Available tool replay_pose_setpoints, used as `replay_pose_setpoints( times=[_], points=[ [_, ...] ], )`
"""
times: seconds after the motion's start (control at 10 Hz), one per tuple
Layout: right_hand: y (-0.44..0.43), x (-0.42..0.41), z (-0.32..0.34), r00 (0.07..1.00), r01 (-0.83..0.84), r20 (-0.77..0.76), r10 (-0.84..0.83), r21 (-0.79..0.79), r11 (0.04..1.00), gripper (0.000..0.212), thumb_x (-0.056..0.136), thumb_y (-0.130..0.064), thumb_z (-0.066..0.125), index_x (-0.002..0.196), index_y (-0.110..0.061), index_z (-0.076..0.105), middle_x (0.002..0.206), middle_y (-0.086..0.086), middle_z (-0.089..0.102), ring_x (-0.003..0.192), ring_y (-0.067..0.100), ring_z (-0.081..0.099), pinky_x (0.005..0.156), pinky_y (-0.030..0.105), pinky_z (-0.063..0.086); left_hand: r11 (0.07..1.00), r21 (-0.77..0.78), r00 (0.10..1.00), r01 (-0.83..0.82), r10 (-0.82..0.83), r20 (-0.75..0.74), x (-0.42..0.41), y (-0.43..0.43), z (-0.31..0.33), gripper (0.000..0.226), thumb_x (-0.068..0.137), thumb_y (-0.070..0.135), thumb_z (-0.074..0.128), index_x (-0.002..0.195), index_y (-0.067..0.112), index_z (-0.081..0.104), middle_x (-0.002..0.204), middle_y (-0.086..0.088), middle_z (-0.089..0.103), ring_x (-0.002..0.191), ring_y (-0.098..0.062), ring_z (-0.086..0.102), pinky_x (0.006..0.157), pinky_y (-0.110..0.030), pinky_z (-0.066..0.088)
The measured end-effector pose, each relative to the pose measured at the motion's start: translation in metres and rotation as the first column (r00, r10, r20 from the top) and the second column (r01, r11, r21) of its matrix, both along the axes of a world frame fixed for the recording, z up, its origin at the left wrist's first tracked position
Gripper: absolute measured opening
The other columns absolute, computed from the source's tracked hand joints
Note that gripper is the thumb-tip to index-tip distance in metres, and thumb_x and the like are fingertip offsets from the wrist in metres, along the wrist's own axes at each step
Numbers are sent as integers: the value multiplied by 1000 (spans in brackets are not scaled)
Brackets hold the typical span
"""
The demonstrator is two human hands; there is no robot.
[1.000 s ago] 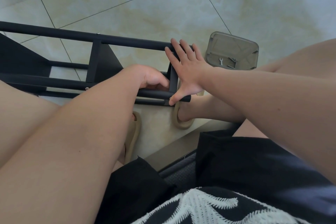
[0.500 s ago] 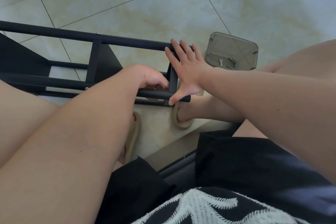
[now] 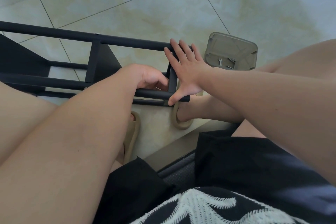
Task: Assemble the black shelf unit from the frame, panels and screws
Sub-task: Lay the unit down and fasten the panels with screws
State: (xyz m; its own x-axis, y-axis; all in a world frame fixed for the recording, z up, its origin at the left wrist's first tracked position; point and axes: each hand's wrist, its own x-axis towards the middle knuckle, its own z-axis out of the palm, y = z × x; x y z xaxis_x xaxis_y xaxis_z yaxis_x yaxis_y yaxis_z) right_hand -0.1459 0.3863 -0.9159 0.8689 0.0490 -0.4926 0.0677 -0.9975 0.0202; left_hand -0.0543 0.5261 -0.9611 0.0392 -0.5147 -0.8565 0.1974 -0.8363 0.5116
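The black shelf frame [image 3: 54, 32] lies on its side on the tiled floor, its long tubes running left to right, with black panels [image 3: 21, 63] between them. My right hand [image 3: 185, 71] presses flat against the frame's right end, fingers spread and straight on the upper tube, thumb on the lower tube. My left hand [image 3: 147, 78] reaches inside the end of the frame, fingers curled near the end crossbar [image 3: 172, 80]. What those fingers hold is hidden.
A clear plastic tray [image 3: 234, 45] sits on the floor right of the frame, holding a small wrench [image 3: 220, 61] and some small metal parts. My feet in beige slippers [image 3: 181, 123] rest below the frame. My knees flank the view.
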Motion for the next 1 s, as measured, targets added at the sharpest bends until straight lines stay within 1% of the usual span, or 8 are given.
replay_pose_setpoints(
  times=[0.1,0.2,0.4,0.5,0.7,0.8,0.9,1.0],
  points=[
    [0,0,0,1000,1,2,-1,5,1000,164,43,-102,55,157,-11,-20,163,17,-28,151,39,-23,122,57,-9,998,53,997,33,-36,72,-1,-2,0,15,91,14,60,84,8,72,85,-10,72,77,-24,68,74,-31,55],
    [0,0,0,1000,4,5,-4,8,1000,164,43,-101,55,158,-11,-19,163,17,-27,151,39,-23,122,57,-9,997,62,998,34,-38,58,-3,-3,1,17,91,12,59,76,11,69,69,-4,70,60,-17,64,59,-24,51],
    [0,0,0,1000,2,4,-2,5,1000,164,43,-101,55,157,-11,-19,163,17,-27,151,39,-23,122,58,-8,999,3,999,52,-52,6,-2,-1,5,19,92,7,54,101,9,71,97,-9,73,93,-25,65,97,-38,48],
    [0,0,0,1000,1,1,-1,2,1000,164,43,-102,54,157,-11,-19,163,17,-27,151,39,-23,122,58,-8,999,-34,999,19,-21,-43,-1,0,2,22,92,2,51,100,9,70,96,-8,74,99,-26,66,101,-40,47],
    [0,0,0,1000,2,1,-2,2,1000,164,43,-102,54,157,-11,-20,163,17,-27,151,40,-23,122,58,-8,999,8,999,-32,32,20,-3,-2,-1,17,92,6,55,92,9,71,88,-4,74,87,-22,68,88,-34,53],
    [0,0,0,1000,0,2,0,2,1000,164,43,-102,54,157,-11,-19,163,17,-27,151,40,-22,122,59,-7,996,88,995,0,-9,102,-4,-4,1,18,89,15,61,75,9,70,72,-5,72,63,-21,67,58,-25,53],
    [0,0,0,1000,-1,4,1,-1,1000,164,43,-102,54,157,-11,-19,163,18,-27,151,40,-22,122,59,-7,995,94,996,20,-28,85,-4,-4,5,20,89,17,61,73,10,72,74,-6,72,67,-22,66,63,-28,52],
    [0,0,-1,1000,-1,1,1,0,1000,164,43,-102,54,157,-11,-19,163,17,-27,151,40,-22,122,59,-8,997,65,997,35,-39,61,-4,-3,6,15,90,15,60,86,7,72,87,-12,70,78,-25,64,73,-32,53]
  ],
)
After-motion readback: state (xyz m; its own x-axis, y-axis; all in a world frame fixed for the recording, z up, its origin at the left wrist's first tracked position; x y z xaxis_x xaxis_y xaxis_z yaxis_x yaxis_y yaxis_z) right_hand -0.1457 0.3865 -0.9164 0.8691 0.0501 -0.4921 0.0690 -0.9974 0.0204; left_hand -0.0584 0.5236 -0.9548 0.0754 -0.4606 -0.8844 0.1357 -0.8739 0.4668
